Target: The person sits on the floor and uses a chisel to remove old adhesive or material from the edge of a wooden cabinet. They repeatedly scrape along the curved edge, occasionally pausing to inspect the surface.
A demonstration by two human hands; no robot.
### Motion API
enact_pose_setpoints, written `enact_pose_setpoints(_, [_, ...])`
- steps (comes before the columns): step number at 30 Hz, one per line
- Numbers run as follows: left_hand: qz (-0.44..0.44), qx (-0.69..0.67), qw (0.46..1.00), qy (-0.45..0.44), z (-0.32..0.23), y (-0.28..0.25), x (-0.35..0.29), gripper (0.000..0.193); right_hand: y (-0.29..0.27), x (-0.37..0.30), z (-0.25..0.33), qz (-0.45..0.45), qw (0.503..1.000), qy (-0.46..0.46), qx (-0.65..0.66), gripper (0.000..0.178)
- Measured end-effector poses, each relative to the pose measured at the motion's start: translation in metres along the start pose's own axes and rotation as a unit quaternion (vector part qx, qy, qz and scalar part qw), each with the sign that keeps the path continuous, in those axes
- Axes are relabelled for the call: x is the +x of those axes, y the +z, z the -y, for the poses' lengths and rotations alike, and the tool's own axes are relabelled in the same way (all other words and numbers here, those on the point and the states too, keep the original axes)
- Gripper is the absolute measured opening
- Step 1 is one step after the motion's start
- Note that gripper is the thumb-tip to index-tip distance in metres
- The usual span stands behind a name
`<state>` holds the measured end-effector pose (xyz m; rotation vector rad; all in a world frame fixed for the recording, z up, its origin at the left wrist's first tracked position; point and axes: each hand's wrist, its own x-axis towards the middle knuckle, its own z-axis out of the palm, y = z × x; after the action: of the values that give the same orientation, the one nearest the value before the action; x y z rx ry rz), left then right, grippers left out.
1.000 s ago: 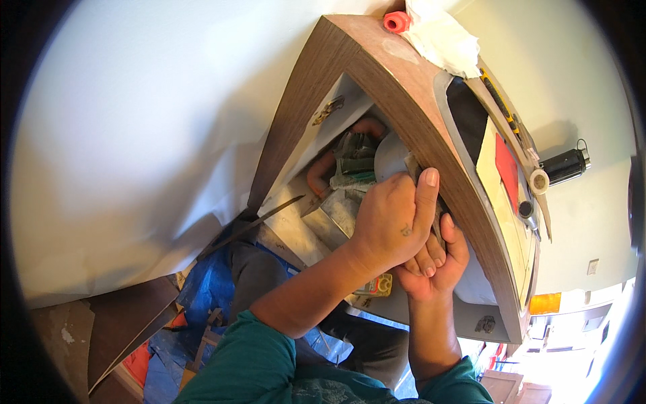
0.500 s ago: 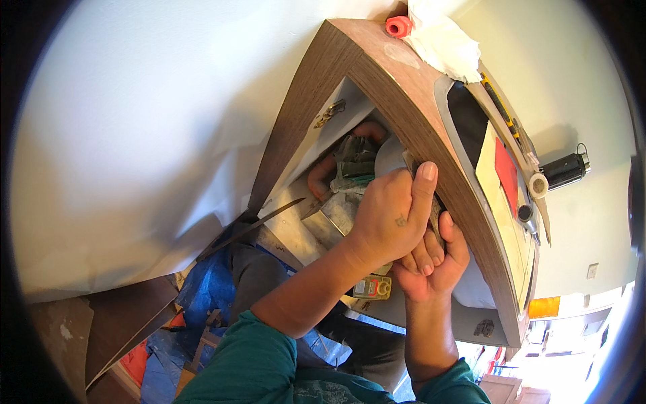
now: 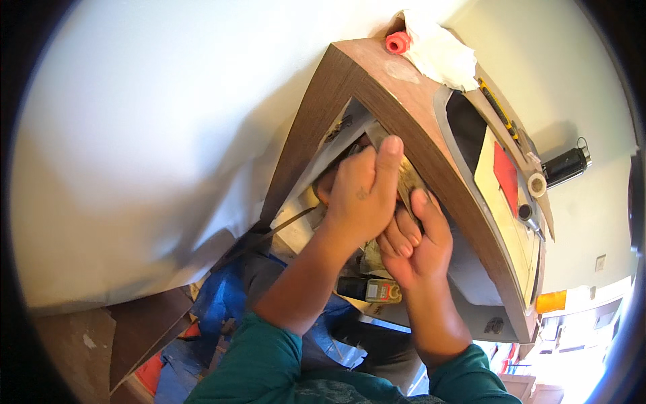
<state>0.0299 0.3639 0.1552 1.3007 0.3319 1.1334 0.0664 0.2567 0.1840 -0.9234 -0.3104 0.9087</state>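
The brown-framed cabinet takes up most of your space, with a blue sheet below at left. Your left hand and right hand block part of its opening, both sets of fingers clamped on a flat strip along the frame's inner edge. Around you are a crumpled white wrap, black bottle, yellow-and-black device and red cylinder.
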Motion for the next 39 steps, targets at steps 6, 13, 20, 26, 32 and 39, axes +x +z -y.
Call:
enact_pose_setpoints(6, [0.105, -0.03, 0.993, 0.047, 0.017, 0.006, -0.024, 0.033, -0.036, -0.021, 0.002, 0.039, 0.997, 0.035, 0.058, 0.029])
enact_pose_setpoints(13, [0.031, -0.159, 0.986, 0.049, 0.03, 0.032, -0.034, 0.04, -0.051, -0.033, -0.006, 0.014, 0.99, 0.053, 0.127, 0.036])
enact_pose_setpoints(20, [0.044, -0.049, 0.995, 0.073, 0.009, 0.026, -0.035, 0.029, -0.063, -0.032, 0.013, 0.094, 0.991, 0.071, 0.069, 0.044])
enact_pose_setpoints(26, [0.08, 0.006, 0.995, 0.06, 0.017, 0.021, -0.034, 0.024, -0.054, -0.037, 0.013, 0.07, 0.995, 0.063, 0.035, 0.043])
enact_pose_setpoints(32, [0.106, 0.064, 0.99, 0.064, 0.01, 0.016, -0.034, 0.025, -0.054, -0.042, 0.007, 0.009, 0.994, 0.058, 0.092, 0.05])
enact_pose_setpoints(39, [0.105, 0.057, 0.992, 0.046, 0.01, 0.017, -0.03, 0.026, -0.061, -0.037, 0.002, 0.065, 0.996, 0.045, 0.036, 0.046])
